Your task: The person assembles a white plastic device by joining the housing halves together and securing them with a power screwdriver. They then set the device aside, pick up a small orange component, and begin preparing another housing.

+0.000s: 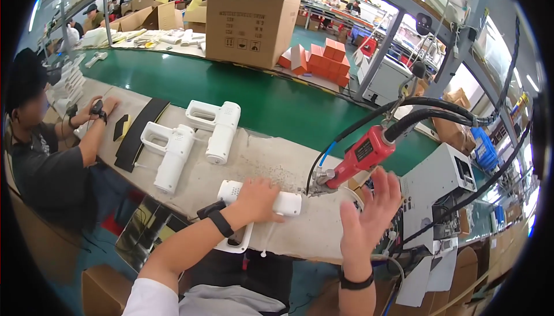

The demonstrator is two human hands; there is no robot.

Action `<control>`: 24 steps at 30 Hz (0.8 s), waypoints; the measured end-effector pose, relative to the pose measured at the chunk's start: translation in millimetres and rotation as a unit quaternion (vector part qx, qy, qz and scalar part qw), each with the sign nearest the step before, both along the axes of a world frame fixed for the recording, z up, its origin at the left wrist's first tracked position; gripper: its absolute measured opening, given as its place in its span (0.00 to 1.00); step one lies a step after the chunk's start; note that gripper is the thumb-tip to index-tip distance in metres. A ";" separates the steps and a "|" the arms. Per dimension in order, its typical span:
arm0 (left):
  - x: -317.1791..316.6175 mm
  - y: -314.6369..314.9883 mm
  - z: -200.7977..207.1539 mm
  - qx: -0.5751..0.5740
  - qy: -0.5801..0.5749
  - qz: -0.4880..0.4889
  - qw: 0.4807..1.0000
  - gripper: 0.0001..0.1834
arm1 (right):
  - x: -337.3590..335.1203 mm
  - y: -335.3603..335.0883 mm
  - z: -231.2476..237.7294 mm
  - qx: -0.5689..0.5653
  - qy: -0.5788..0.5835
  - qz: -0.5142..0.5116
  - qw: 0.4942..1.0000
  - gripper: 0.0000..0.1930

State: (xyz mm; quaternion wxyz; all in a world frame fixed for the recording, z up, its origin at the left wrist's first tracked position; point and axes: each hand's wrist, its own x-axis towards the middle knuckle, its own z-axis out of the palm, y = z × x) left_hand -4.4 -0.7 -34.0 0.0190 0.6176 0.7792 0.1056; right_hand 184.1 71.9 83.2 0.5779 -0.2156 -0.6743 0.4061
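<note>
- At far left a co-worker [46, 160] in a dark top sits at the desk [323, 232], hands together near a dark curved strip [141, 134].
- Beside that strip lies a white gun-shaped housing [173, 160], with a second white housing [224, 134] to its right; I make out no lettering on either.
- Behind them, beyond the green belt [173, 76], stands a large brown carton [245, 4], printed in dark ink with several short lines above a row of boxed symbols.
- My left hand [259, 199] is closed over the barrel of a third white housing [288, 204], which lies crosswise near my edge of the desk, its handle toward me and a grid of small holes at its left end.
- Farther back, orange boxes [326, 62] sit stacked.
- A red power tool [363, 153] hangs tilted over the desk; its dark label carries pale marks too small to read.
- My right hand [372, 212] is raised just beside the tool, open and holding nothing, fingers apart.
- At right stands a pale machine [430, 186] with a dark panel.
</note>
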 end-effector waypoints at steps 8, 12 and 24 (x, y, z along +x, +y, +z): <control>6.2 12.6 16.7 -0.088 0.006 -0.016 0.996 0.37 | -54.9 31.2 -1.2 -0.108 0.014 0.083 0.991 0.20; -3.5 23.2 2.6 -0.105 -0.102 -0.030 0.989 0.31 | -52.7 22.8 8.4 -0.142 0.047 0.060 0.987 0.18; 4.6 14.7 -4.6 -0.022 -0.035 -0.021 0.999 0.27 | -87.0 13.1 8.8 -0.098 0.120 -0.002 0.988 0.05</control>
